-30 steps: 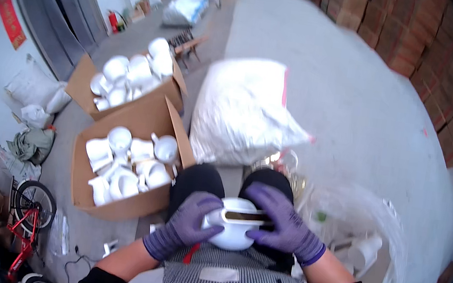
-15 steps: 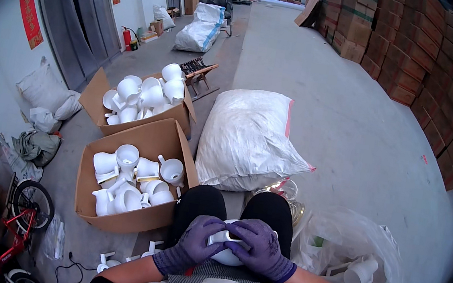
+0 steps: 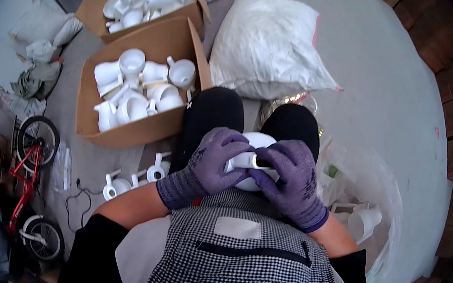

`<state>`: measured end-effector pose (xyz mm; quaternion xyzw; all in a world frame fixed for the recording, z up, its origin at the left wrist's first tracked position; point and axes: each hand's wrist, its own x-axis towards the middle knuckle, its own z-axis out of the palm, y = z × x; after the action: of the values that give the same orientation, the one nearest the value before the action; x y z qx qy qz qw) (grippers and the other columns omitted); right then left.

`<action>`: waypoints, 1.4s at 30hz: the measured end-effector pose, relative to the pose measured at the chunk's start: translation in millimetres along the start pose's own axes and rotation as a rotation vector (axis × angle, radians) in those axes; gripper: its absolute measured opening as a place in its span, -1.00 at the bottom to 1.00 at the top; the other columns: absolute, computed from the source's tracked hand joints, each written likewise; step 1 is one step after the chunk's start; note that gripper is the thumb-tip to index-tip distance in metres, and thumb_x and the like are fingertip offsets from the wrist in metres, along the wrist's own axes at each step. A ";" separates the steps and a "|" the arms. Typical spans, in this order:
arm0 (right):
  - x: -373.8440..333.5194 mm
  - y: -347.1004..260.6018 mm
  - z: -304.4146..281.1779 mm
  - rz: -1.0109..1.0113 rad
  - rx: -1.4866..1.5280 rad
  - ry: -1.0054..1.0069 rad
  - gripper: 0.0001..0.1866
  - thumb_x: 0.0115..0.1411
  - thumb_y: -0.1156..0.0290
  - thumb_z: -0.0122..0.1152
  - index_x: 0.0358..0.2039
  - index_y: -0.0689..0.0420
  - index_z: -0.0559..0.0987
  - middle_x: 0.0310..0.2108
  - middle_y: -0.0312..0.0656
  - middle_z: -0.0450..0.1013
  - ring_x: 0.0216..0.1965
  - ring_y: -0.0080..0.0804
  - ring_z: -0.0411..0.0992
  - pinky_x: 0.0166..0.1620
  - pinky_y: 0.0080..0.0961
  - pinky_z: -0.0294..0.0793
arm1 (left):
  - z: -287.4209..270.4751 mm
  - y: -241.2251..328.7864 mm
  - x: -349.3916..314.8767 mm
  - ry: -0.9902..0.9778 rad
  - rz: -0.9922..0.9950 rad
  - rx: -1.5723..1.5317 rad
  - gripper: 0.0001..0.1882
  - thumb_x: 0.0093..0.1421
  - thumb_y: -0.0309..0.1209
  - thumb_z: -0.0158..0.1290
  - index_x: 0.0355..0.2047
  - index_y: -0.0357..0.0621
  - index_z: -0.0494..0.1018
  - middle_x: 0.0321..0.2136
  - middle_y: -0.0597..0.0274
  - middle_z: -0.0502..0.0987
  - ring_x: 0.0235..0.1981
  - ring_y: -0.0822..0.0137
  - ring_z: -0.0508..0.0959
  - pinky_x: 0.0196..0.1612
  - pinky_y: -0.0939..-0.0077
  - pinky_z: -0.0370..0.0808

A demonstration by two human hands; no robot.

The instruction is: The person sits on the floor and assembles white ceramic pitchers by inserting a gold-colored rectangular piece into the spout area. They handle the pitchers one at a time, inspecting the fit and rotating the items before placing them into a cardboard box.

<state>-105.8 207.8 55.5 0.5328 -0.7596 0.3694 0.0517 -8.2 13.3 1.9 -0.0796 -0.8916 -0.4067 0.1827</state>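
On my lap rests a white plastic jug [image 3: 259, 140], held between both purple-gloved hands. My left hand [image 3: 217, 160] has its fingers closed on the left side of the jug's handle. From the right, my right hand [image 3: 293, 180] grips the same handle, thumb and fingers closed around its end. Gloves and fingers hide much of the jug. Close to my left leg, an open cardboard box [image 3: 146, 133] contains several white jugs [image 3: 131, 107], some upright and some tipped over. Beside my left forearm a few white pieces with handles [image 3: 157, 171] lie on the floor.
Farther off is a second box [image 3: 89, 12] of white jugs. Ahead lies a full white sack [image 3: 263, 42], with gold-coloured shiny items by my knees. A clear plastic bag [image 3: 398, 194] with white pieces sits at right. A red bicycle [image 3: 29, 183] and a black cable [image 3: 77, 196] are left.
My view has tilted downward, so boxes and sack appear higher. Both hands keep hold of the jug's handle, with little visible change in their grip.
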 end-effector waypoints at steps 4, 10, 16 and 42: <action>2.9 -5.9 -5.6 0.033 0.027 -0.089 -0.61 -0.03 0.33 0.43 -0.16 0.14 0.60 -0.24 -0.08 0.45 -0.19 -0.09 0.45 -0.05 -0.16 0.42 | 2.4 3.5 -6.5 -0.034 -0.028 0.047 -0.49 -0.07 -0.26 0.25 -0.07 -0.12 0.54 -0.07 0.03 0.46 0.03 -0.02 0.42 0.18 0.03 0.28; 9.9 0.8 -14.3 0.047 0.060 -0.207 -0.73 -0.07 0.38 0.44 -0.35 0.15 0.58 -0.42 -0.12 0.43 -0.35 -0.13 0.44 -0.19 -0.25 0.43 | 1.9 6.1 1.0 -0.046 -0.054 0.052 -0.49 -0.10 -0.32 0.30 -0.09 -0.17 0.55 -0.07 0.05 0.48 0.02 -0.01 0.45 0.17 0.05 0.33; -11.2 51.6 -42.7 0.436 0.539 0.095 -0.67 0.16 0.35 0.22 -0.08 0.22 0.57 -0.15 -0.16 0.50 -0.14 -0.43 0.43 0.00 -0.45 0.41 | -6.5 -5.2 0.3 -0.058 -0.075 -0.040 -0.51 -0.13 -0.32 0.35 -0.14 -0.17 0.55 -0.07 0.06 0.50 0.02 0.01 0.45 0.14 0.10 0.37; 61.4 82.7 -22.4 0.493 0.497 -0.632 -0.56 -0.01 0.15 0.49 -0.30 0.23 0.57 -0.42 -0.16 0.40 -0.38 -0.31 0.44 -0.28 -0.38 0.45 | -30.6 -64.6 31.8 -0.192 -0.072 -0.511 -0.08 -0.12 -0.05 0.37 0.20 -0.26 0.33 0.08 -0.07 0.36 0.15 0.01 0.40 0.24 0.13 0.32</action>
<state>-209.1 187.4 58.8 0.4191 -0.7306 0.3610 -0.4005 -48.2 -52.5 -12.3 -0.1295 -0.7755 -0.6154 0.0566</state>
